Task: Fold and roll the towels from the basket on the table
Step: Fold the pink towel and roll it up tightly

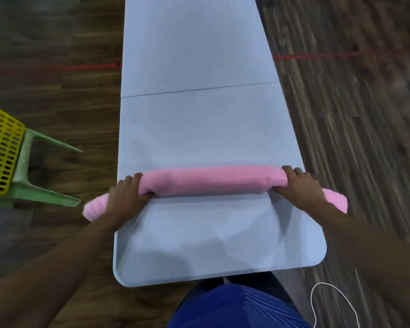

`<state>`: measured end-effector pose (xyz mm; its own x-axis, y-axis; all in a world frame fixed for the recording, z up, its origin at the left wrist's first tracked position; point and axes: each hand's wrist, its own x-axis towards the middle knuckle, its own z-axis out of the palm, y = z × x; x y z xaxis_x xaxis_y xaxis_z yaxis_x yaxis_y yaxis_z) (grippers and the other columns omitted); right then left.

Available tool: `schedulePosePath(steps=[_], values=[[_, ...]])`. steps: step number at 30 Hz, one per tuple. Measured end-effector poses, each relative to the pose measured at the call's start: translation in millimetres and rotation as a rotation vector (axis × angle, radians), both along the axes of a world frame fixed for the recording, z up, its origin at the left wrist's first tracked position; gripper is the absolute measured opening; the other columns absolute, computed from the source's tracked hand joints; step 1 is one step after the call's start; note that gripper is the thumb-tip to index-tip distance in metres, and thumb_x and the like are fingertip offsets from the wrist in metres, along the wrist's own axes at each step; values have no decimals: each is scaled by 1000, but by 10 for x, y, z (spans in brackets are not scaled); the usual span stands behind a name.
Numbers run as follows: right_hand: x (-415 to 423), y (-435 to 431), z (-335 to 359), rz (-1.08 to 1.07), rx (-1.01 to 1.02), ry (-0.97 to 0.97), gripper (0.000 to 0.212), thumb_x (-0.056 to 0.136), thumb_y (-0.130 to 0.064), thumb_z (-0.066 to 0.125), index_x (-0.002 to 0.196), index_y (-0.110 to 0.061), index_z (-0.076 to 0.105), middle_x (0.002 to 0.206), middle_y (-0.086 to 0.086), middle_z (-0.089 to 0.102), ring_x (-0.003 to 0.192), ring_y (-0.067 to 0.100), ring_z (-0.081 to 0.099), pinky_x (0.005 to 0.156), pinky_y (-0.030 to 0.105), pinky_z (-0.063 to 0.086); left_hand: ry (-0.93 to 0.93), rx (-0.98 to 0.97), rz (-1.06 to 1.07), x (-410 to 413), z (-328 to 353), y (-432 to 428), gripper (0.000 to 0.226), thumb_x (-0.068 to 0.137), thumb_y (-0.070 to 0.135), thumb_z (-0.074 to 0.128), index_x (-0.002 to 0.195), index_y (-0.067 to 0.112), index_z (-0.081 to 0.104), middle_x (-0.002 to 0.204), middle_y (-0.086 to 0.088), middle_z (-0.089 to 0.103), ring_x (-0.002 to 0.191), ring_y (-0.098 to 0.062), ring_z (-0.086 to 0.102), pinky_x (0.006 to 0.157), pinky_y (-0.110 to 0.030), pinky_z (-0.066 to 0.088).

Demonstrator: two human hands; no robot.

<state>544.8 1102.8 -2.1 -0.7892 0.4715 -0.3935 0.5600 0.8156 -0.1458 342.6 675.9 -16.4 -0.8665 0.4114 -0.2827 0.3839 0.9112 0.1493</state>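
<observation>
Head view: the pink towel [211,181], rolled into a long cylinder, lies crosswise on the grey table [199,114], both ends overhanging the edges. The left hand [126,195] and right hand [301,185] each curl their fingers around the roll. The yellow basket [0,150] sits on a green chair [33,185] to the left.

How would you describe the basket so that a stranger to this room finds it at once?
Start from the long pale blue table running up the middle of the wooden floor. At the picture's left edge, a green plastic stool stands beside it, and the basket appears to sit on that. It alone is bright yellow, its walls full of small holes.
</observation>
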Motion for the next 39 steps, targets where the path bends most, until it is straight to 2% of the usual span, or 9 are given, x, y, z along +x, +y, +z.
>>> schedulePosePath(steps=[7, 15, 18, 22, 27, 30, 32, 35, 39], values=[[-396, -900, 71, -498, -313, 131, 65, 88, -58, 48, 138, -22, 25, 122, 16, 51, 108, 43, 53, 88, 50, 42, -209, 229, 439, 643, 110, 1114, 62, 91, 55, 51, 127, 6, 39, 119, -21, 56, 107, -42, 57, 86, -46, 45], [-394, -1566, 11, -568, -509, 133, 68, 89, -60, 46, 140, -18, 28, 127, 14, 50, 114, 38, 51, 96, 51, 42, -432, 448, 473, 1235, 125, 1773, 72, 95, 45, 49, 146, 4, 21, 138, -21, 47, 122, -38, 49, 101, -43, 41], [-477, -1537, 39, -511, -350, 46, 67, 88, -62, 43, 134, -14, 38, 129, 12, 45, 121, 33, 41, 98, 46, 30, -451, 500, 469, 1256, 90, 1721, 73, 94, 39, 52, 149, 7, 17, 142, -19, 44, 125, -37, 47, 102, -40, 39], [-702, -1633, 162, -599, -332, 123, 119, 68, -79, 58, 152, -11, 8, 150, 12, 28, 136, 32, 30, 107, 48, 24, -466, 681, 393, 1383, 89, 1588, 86, 85, 39, 55, 153, 14, 9, 146, -15, 41, 127, -30, 47, 105, -43, 41], [-844, -1815, 124, -482, -258, -51, 150, 50, -77, 74, 148, -22, -24, 158, 15, 2, 144, 33, 12, 113, 56, 15, -535, 578, 169, 1441, 88, 1161, 74, 84, 53, 27, 151, 22, 30, 133, -9, 57, 118, -28, 56, 103, -42, 42], [-827, -1816, 40, -427, -169, -101, 148, 54, -65, 81, 148, -21, -25, 152, 16, 12, 134, 34, 26, 106, 58, 25, -180, 508, 117, 1346, 11, 748, 52, 91, 41, 33, 129, 19, 60, 121, -7, 66, 111, -30, 60, 97, -40, 45], [-819, -1795, 17, -398, -142, -87, 144, 58, -61, 82, 149, -21, -22, 144, 15, 24, 124, 34, 35, 97, 54, 33, 3, 342, 170, 1281, -79, 528, 48, 94, 42, 43, 132, 15, 55, 135, -10, 56, 125, -32, 50, 104, -45, 36], [-729, -1715, 0, -291, -131, -50, 134, 64, -56, 80, 151, -21, -15, 135, 13, 32, 116, 33, 41, 89, 49, 39, -67, 120, 248, 1220, -180, 333, 67, 93, 50, 51, 149, 18, 32, 156, -12, 28, 143, -35, 23, 115, -50, 18], [-421, -1587, -40, -131, -85, -2, 120, 70, -52, 76, 153, -22, -4, 130, 12, 38, 108, 33, 46, 82, 45, 41, -119, 77, 227, 1264, -252, 296, 75, 92, 54, 49, 153, 20, 20, 161, -11, 12, 147, -36, 9, 116, -54, 13]])
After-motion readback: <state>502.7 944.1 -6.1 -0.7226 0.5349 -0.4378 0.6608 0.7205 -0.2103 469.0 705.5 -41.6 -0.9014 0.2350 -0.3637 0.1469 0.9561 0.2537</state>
